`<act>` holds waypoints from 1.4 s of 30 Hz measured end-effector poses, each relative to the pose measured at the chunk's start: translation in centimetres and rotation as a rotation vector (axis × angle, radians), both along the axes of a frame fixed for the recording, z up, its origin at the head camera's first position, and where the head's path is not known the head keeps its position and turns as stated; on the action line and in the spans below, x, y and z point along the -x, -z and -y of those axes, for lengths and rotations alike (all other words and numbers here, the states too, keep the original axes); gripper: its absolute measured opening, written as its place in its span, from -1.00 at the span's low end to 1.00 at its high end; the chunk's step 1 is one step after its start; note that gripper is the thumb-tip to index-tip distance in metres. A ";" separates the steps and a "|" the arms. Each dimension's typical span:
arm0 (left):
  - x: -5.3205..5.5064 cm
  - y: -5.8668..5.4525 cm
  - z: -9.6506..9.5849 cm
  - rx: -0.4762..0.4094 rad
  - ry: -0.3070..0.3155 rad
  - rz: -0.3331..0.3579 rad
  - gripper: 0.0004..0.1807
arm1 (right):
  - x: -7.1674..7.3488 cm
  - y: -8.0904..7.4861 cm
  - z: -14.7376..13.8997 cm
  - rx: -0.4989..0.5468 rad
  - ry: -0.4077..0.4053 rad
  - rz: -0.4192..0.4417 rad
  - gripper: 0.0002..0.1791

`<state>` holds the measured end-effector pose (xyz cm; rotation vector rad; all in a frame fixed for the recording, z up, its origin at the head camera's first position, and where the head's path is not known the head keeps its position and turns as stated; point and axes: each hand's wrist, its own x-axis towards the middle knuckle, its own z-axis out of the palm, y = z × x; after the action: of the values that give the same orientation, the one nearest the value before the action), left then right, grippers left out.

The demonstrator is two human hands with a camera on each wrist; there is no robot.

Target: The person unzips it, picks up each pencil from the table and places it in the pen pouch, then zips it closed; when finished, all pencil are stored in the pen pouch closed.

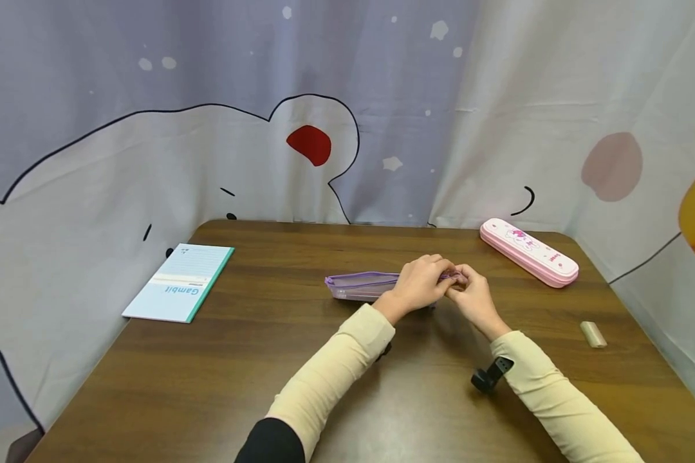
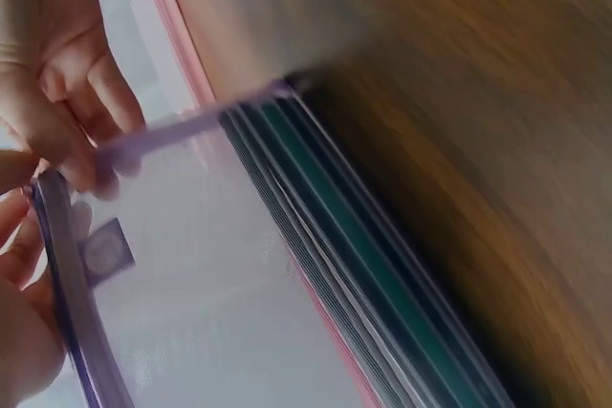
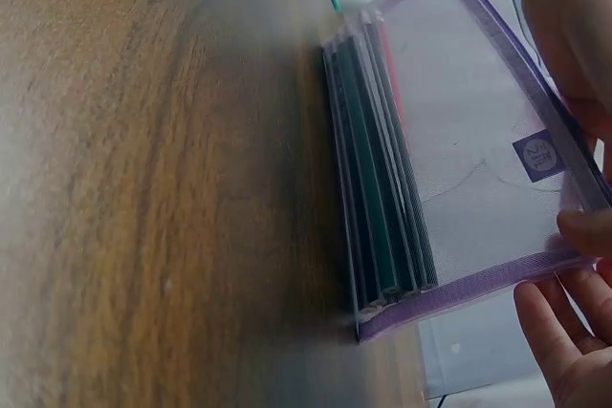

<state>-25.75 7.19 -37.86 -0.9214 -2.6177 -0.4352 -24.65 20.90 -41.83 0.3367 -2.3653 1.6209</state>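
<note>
A see-through mesh pencil pouch [image 1: 361,283] with purple trim and a zip along its top stands just above or on the table's middle. My left hand [image 1: 419,283] grips its top zipped edge near the right end. At that same right corner, my right hand [image 1: 476,302] pinches the purple edge between thumb and fingers. Several slim pen-like sticks [image 3: 382,179], dark and green, lie along the pouch's bottom in the right wrist view. A small purple label [image 2: 108,252] shows near the zip in the left wrist view.
A pink pencil case [image 1: 529,253] lies at the table's back right. Nearer on that side is a small pale eraser-like block [image 1: 593,334]. A white notepad [image 1: 176,283] with a green edge lies at the left. Behind the table [image 1: 255,386] hangs a patterned curtain [image 1: 237,161].
</note>
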 end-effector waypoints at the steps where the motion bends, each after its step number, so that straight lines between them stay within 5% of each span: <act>1: 0.0 0.0 -0.1 -0.030 -0.001 0.022 -0.77 | 0.0 0.0 0.0 -0.009 -0.003 -0.007 -0.78; 8: 0.8 -0.5 0.7 -0.216 0.092 0.174 -0.67 | -0.2 -0.3 -0.2 -0.032 -0.044 -0.035 -0.81; 18: 2.0 -1.2 2.8 -0.115 0.243 0.220 -0.71 | -1.8 -2.0 0.0 -0.047 -0.089 -0.080 -0.86; 27: 2.4 -1.3 3.8 -0.028 0.262 0.177 -0.67 | -2.0 -2.2 0.1 -0.069 -0.068 -0.105 -0.87; 42: 1.9 -1.6 8.8 0.060 0.198 0.143 -0.73 | -1.7 -2.4 -0.8 -0.081 -0.051 -0.060 -0.84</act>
<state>-27.63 -1.59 -36.23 -1.2176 -2.6907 -0.4913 -22.92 21.72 -39.39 0.4584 -2.3999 1.5169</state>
